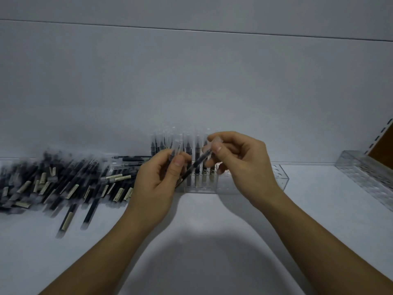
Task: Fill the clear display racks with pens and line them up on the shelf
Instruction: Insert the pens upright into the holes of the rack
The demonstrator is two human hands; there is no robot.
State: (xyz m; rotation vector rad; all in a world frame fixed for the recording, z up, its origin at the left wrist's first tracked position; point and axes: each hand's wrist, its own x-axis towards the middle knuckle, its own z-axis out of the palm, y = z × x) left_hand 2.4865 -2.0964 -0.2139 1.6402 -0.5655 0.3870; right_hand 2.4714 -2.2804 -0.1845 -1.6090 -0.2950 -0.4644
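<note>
1. A head-worn camera looks down at a white shelf [212, 241] against a plain pale back wall [191, 81]. The picture is dim and slightly blurred.
2. The clear display rack [276, 179] being filled lies lengthwise at the middle of the shelf, close to the wall. Its left part holds upright pens [161, 143]; its right end shows open holes.
3. The two hands are close together just in front of this rack.
4. The right hand [240, 165] pinches a black pen [196, 165] near its clear cap, between thumb and fingertips. The pen slants down to the left, and its lower end reaches the left hand.
5. The left hand [158, 182] has its fingers curled and its thumb pressing on a clear-capped pen [176, 146]. Whether it holds more than one cannot be told.
6. A loose pile of pens [63, 179] lies on the shelf to the left, touching the rack's left end.
7. A second clear rack [365, 173] sits well apart at the far right, angled, with no pens visible in it.
8. Step in hand, as a judgement: loading the first rack, which looks about half full.
9. The next move likely calls for turning the pen upright, cap up, and lowering it into the nearest free hole without knocking its neighbours.
</note>
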